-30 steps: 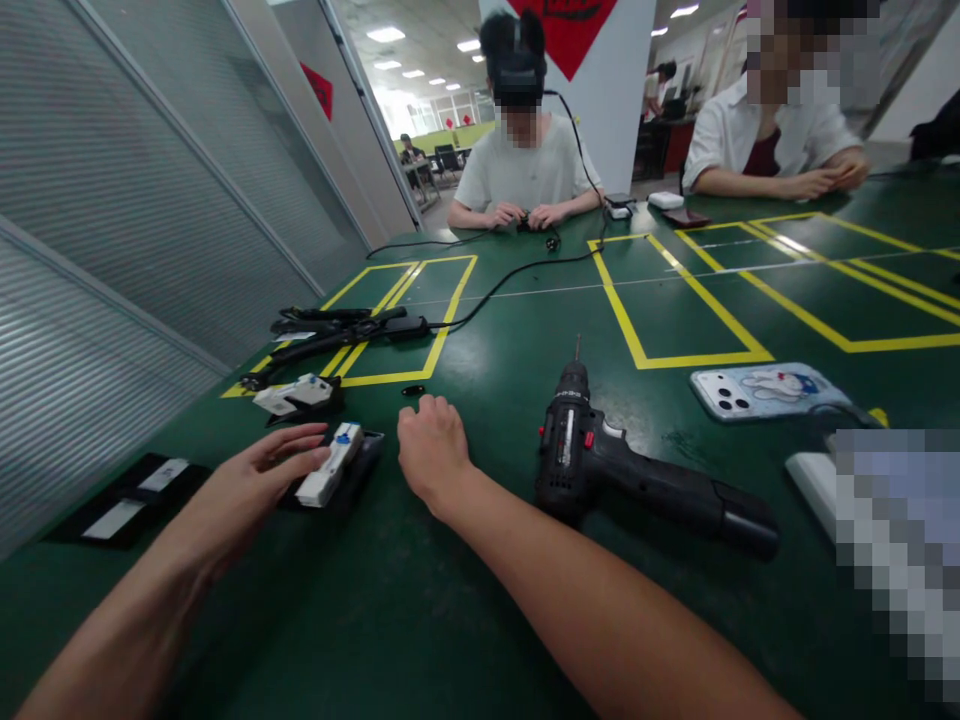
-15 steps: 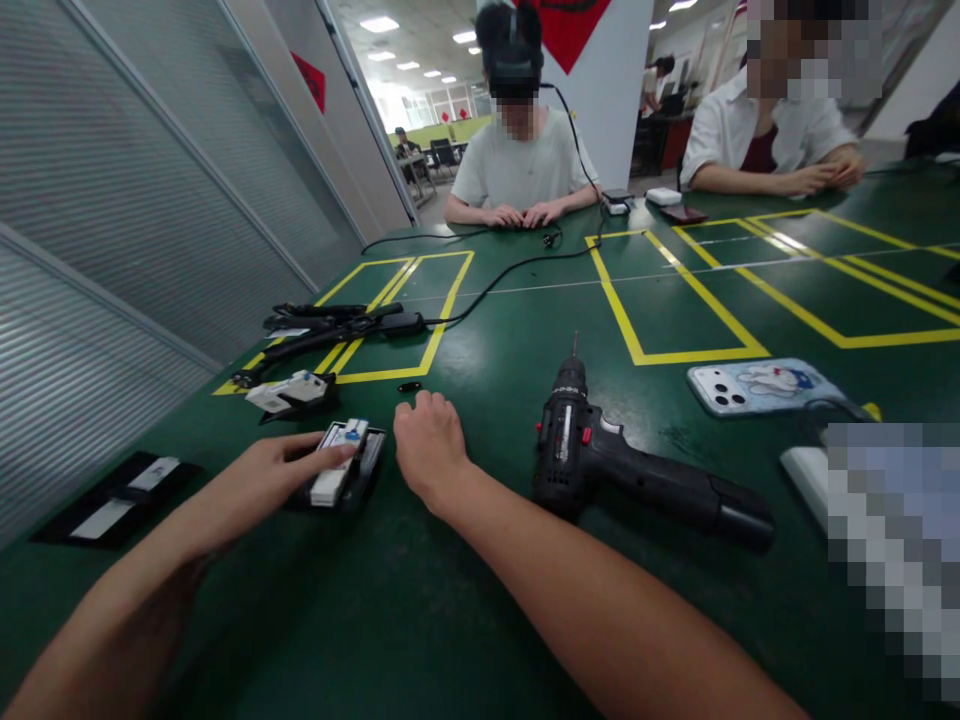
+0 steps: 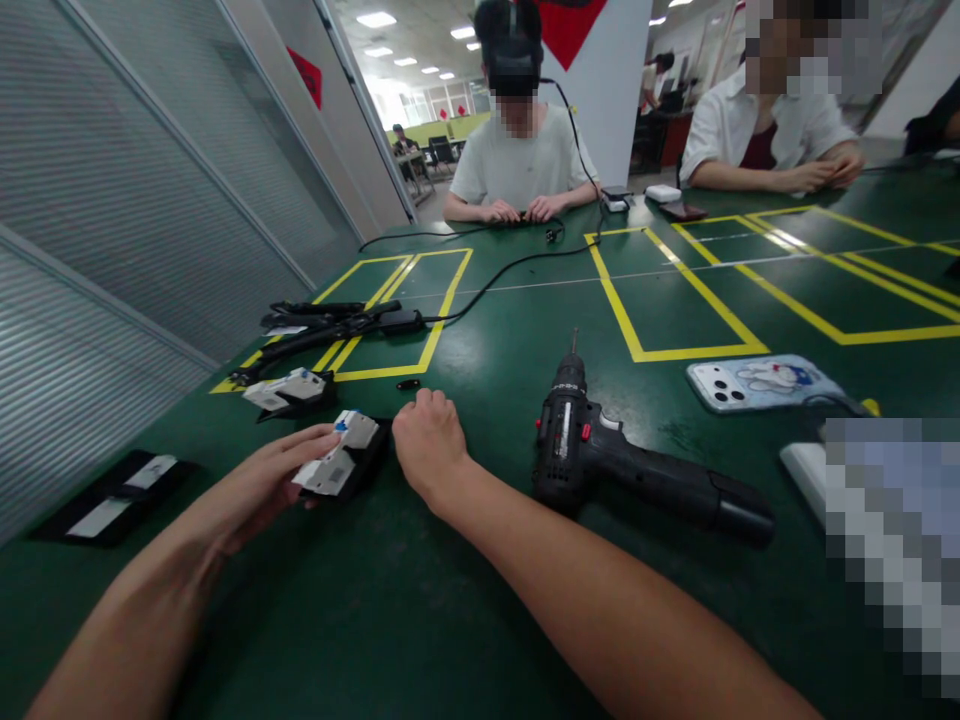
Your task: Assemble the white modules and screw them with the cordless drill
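My left hand (image 3: 266, 470) grips a white block with a black base (image 3: 341, 455), which has a blue detail at its top. The block is tilted, its white face turned toward me. Just right of it, my right hand (image 3: 430, 437) rests on the table with its fingers curled; whatever they may hold is hidden. A small black oval piece (image 3: 409, 384) lies beyond the right hand. Farther left stands a similar white block on a black base (image 3: 286, 390). On the far left lies a flat black panel with white strips (image 3: 120, 500).
A black cordless drill (image 3: 574, 440) lies right of my right arm, near a phone in a patterned case (image 3: 757, 383). Folded black stands (image 3: 322, 325) with a cable lie at the back left. Yellow tape (image 3: 697, 355) marks the green table. Two people sit opposite.
My left hand has tipped the white block with its black base up, so its white side now faces me. The right hand has stayed in place.
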### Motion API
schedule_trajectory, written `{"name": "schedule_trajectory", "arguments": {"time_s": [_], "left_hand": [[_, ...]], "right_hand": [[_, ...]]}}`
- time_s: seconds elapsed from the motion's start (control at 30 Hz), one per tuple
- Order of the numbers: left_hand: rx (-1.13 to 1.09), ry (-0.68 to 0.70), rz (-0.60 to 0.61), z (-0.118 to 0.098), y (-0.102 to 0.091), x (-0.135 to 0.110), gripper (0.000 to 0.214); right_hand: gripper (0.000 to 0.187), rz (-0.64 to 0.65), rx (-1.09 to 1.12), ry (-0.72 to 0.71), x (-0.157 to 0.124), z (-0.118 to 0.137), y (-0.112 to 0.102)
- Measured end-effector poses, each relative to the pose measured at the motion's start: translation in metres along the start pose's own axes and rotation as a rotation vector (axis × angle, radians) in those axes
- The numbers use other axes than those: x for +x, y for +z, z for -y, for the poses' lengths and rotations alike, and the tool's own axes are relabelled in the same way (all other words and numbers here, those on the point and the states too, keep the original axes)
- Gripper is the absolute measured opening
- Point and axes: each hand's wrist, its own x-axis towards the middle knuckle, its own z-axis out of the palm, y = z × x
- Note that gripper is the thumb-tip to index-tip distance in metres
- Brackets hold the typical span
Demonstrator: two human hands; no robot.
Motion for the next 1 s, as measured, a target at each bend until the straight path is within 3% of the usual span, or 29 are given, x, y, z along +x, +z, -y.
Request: {"name": "schedule_trajectory", "arguments": {"time_s": [0.13, 0.37, 0.63, 0.77, 0.9, 1.0], "left_hand": [[-0.004, 0.053, -0.076, -0.002, 0.000, -0.001, 0.052], [0.027, 0.089, -0.043, -0.004, 0.007, -0.002, 0.044], [-0.030, 0.048, -0.111, -0.002, 0.014, 0.001, 0.039], [-0.041, 0.044, -0.150, -0.001, 0.012, 0.005, 0.043], [-0.047, 0.095, -0.173, 0.001, 0.012, 0.007, 0.039], [-0.045, 0.143, -0.189, 0.003, 0.012, 0.007, 0.034]], "right_hand": [[0.002, 0.010, -0.007, 0.002, 0.001, -0.002, -0.001], [0.004, 0.009, 0.007, -0.010, 0.001, -0.003, -0.004], [0.009, 0.013, 0.015, -0.033, -0.001, -0.006, -0.004], [0.005, -0.060, 0.074, 0.007, 0.001, -0.003, -0.010], [0.008, -0.186, 0.282, -0.155, -0.003, 0.009, -0.012], [0.012, -0.167, 0.322, -0.271, -0.010, 0.020, -0.010]]}}
